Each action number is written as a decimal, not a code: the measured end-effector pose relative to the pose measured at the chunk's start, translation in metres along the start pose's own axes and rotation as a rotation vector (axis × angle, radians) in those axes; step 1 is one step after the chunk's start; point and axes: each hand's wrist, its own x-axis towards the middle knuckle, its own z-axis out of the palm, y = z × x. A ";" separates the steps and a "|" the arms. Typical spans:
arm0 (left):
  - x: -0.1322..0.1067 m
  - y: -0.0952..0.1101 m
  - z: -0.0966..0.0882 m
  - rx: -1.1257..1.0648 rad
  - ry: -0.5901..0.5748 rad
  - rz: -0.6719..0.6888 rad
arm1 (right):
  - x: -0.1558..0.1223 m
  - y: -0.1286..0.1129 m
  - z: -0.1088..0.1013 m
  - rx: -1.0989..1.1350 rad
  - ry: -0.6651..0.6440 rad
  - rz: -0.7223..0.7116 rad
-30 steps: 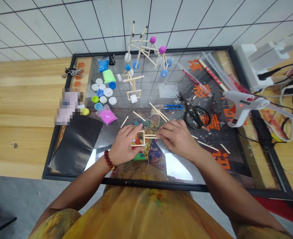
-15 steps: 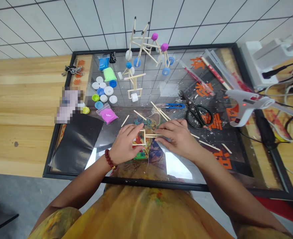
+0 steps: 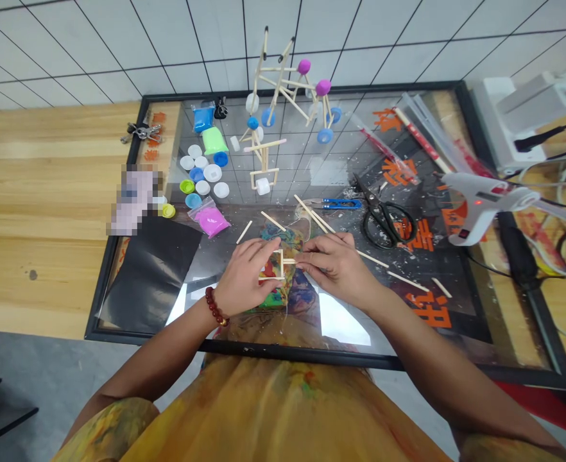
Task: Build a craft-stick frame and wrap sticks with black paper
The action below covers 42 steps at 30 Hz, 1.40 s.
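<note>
Craft workspace, hot glue gun [image 3: 480, 204], scissors [image 3: 372, 202]

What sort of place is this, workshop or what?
Probably a handicraft bench, maybe a hobby or teaching workspace: a white hot glue gun, black-handled scissors, and finished wooden-stick models with coloured plastic caps stand around the work.

Tally: one left hand [image 3: 247, 273], one right hand [image 3: 335, 266], one craft-stick frame [image 3: 277, 265] between them. One black-handled scissors [image 3: 384, 221]; right of it, one hot glue gun [image 3: 480, 205]. Left of it: one blue-handled snips [image 3: 335, 204], six white bottle caps [image 3: 203, 187], three blue bottle caps [image 3: 196, 174], one green bottle cap [image 3: 187, 186], one yellow bottle cap [image 3: 168, 210], one pink bag [image 3: 210, 221].
</note>
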 end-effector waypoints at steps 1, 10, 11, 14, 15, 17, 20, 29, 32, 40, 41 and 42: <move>0.000 0.000 0.000 -0.005 0.002 0.000 | 0.000 -0.001 0.000 0.008 0.002 0.007; 0.000 -0.002 0.002 -0.019 -0.016 -0.007 | 0.001 0.000 0.007 0.041 0.006 0.046; 0.000 -0.002 0.002 -0.015 -0.014 -0.001 | 0.001 0.000 0.008 0.045 0.006 0.046; 0.000 -0.002 0.002 0.001 -0.003 0.021 | 0.001 -0.001 0.006 0.049 -0.003 0.045; 0.000 -0.002 0.002 0.005 0.000 0.027 | 0.000 0.000 0.005 0.047 -0.006 0.045; 0.000 -0.002 0.001 0.011 0.002 0.033 | -0.003 0.002 -0.002 0.036 -0.022 0.046; -0.001 -0.002 -0.001 0.012 -0.009 0.018 | -0.012 0.011 -0.015 0.002 -0.026 0.071; -0.001 -0.002 -0.002 0.002 -0.001 0.010 | -0.022 0.028 -0.031 -0.028 -0.042 0.128; -0.001 -0.001 -0.003 0.005 -0.010 0.008 | -0.020 0.025 -0.030 -0.021 -0.050 0.112; -0.001 0.000 -0.003 0.010 -0.020 0.000 | -0.018 0.020 -0.022 -0.049 -0.021 0.076; -0.001 0.000 -0.003 0.008 -0.019 0.000 | -0.018 0.021 -0.022 -0.065 -0.006 0.085; -0.001 0.000 -0.003 0.007 -0.017 -0.001 | -0.017 0.021 -0.023 -0.084 0.023 0.106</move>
